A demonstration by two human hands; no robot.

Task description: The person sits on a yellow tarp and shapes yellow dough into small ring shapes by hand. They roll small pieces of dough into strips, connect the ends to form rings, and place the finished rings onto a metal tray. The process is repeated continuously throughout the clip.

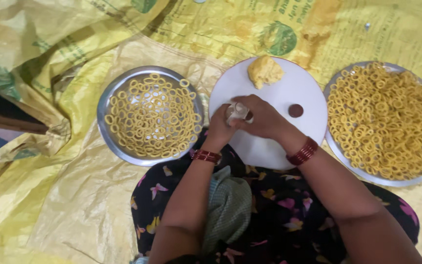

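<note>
Both hands [243,117] met, closed on a small pale dough piece [236,110] over the white board's [279,142] centre; dough lump [265,71] at 12 o'clock. Likely soft, sticky, best pinched lightly at its ends

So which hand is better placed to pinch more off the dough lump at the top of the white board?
Probably the right hand. It lies on top of the left hand and nearer the dough lump, with bare white board between. Both hands are closed around a small pale piece.
</note>
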